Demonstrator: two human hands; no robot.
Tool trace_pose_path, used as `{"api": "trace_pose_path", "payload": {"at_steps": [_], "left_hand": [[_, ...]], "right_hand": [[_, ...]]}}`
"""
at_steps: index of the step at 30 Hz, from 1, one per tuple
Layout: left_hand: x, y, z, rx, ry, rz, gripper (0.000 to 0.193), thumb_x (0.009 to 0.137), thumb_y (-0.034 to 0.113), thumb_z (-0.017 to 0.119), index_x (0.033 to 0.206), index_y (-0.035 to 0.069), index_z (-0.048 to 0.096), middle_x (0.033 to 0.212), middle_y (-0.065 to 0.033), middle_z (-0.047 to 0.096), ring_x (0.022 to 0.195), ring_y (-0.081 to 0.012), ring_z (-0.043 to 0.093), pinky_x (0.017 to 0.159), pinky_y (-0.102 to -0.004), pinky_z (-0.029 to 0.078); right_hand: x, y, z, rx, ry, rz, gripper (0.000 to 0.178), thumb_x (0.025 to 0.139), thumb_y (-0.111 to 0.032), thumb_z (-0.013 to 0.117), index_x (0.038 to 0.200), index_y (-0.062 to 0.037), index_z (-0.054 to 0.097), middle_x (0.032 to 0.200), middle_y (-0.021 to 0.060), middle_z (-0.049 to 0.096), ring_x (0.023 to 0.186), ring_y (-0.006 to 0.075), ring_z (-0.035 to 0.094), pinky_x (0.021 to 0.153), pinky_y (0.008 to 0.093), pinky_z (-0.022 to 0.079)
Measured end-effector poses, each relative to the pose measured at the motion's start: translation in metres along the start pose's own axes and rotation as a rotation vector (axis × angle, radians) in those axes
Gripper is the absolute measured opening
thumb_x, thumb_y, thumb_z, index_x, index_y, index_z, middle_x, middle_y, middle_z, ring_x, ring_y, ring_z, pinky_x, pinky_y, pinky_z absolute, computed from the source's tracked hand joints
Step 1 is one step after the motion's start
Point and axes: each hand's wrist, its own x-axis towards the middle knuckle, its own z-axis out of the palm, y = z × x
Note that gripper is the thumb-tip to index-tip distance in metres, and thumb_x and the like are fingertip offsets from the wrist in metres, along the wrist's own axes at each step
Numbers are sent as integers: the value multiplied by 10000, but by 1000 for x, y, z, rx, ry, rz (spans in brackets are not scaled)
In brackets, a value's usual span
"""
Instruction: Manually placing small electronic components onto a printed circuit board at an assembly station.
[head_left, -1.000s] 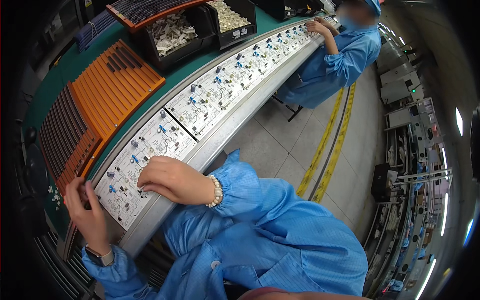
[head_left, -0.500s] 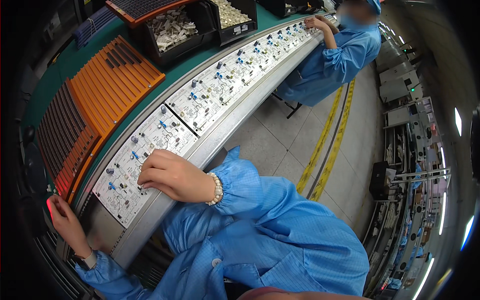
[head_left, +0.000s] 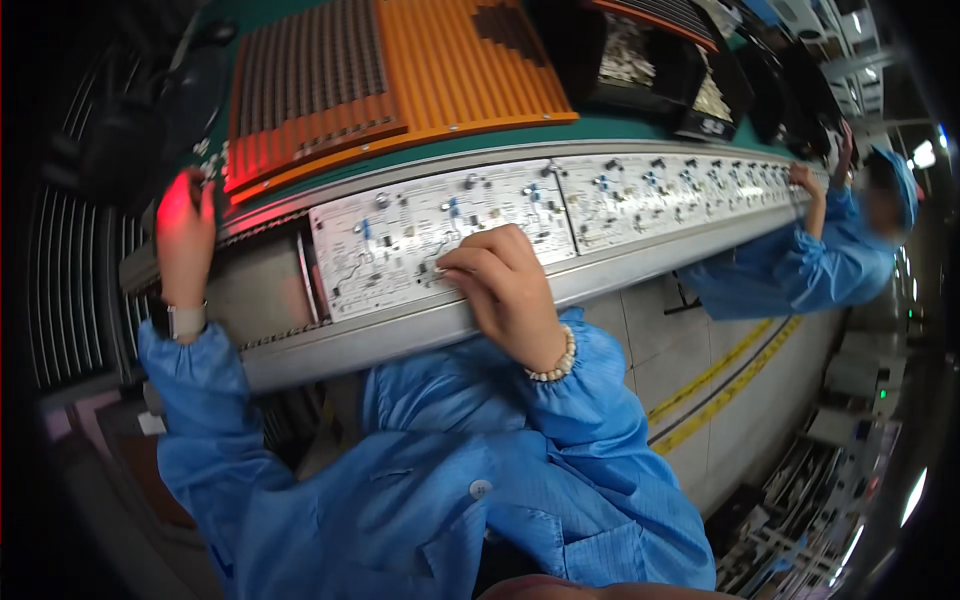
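Observation:
A white circuit board [head_left: 390,275] with blue, black and grey components lies on the metal conveyor rail. Over its front part is my right hand [head_left: 510,295], fingers curled in a pinch at the board's surface; what they hold, if anything, is too small to make out. My left hand [head_left: 187,245], lit red, is raised past the board's left end, beside the corner of an orange slotted tray [head_left: 320,150]. Its thumb and fingertips come close together near small pale parts [head_left: 208,158] on the green bench. Whatever they pinch cannot be made out.
A second orange tray [head_left: 470,70] holds dark strips. Black bins [head_left: 640,70] with pale parts stand behind the conveyor. More circuit boards [head_left: 680,195] run right along it toward a co-worker in blue [head_left: 800,270], whose hand is at the far boards. Yellow floor tape [head_left: 725,380] lies beyond.
The view has swung, so the conveyor now runs more level across it. My right hand stays over the same board, and my left hand stays by the tray's corner.

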Motion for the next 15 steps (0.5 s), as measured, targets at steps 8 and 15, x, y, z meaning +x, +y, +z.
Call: {"api": "trace_pose_path", "payload": {"at_steps": [8,15], "left_hand": [[0,-2,2,77,73,93,108,912,59,583,1000,0,562,898,-169,594,848,-349,600,742,-393,480],[-4,-13,7,56,111,93,120,939,71,560,1030,-7,562,928,-197,610,915,-379,609,786,-403,488]], "right_hand": [[0,-2,1,-130,-118,1,166,774,-46,721,929,-95,688,899,44,629,873,253,544,808,355,409],[3,-2,1,-118,-137,4,149,759,-46,736,895,-100,706,881,31,636,862,240,542,802,349,407]]}}
